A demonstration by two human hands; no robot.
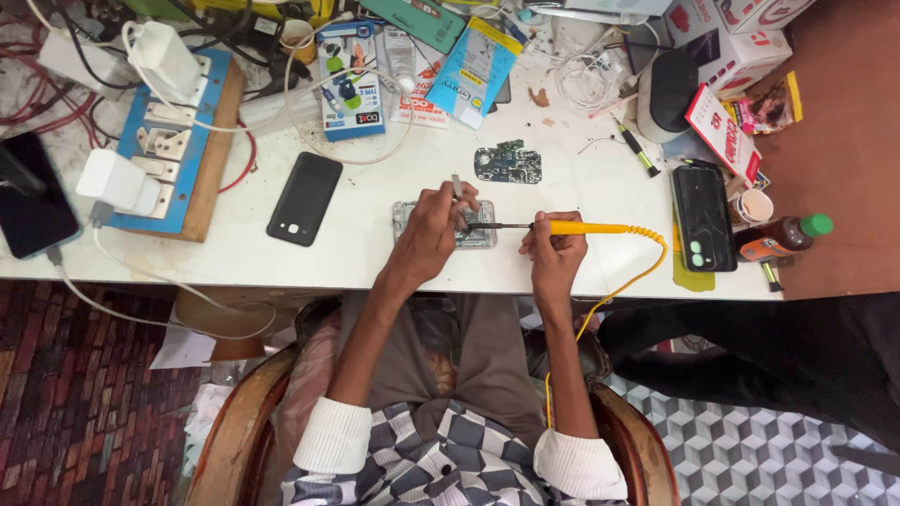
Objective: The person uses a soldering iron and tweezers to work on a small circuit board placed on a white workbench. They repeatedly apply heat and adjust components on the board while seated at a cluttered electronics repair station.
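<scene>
Now your right hand (pixel 555 251) has its fingers closed around the yellow soldering iron (pixel 586 228), tip lying level over the opened phone (pixel 473 228) on the white table (pixel 375 262). Your left hand (pixel 429 230) rests on that phone, fingers pinching a thin metal tool (pixel 457 185) upright. A loose circuit board (pixel 508 164) sits just beyond, a black phone (pixel 305 198) off left.

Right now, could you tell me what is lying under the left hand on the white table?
A small clear-framed device, opened up, lies under the left hand. The tip of the yellow soldering iron, held in the right hand, reaches onto it. The part beneath the hand is covered.
</scene>
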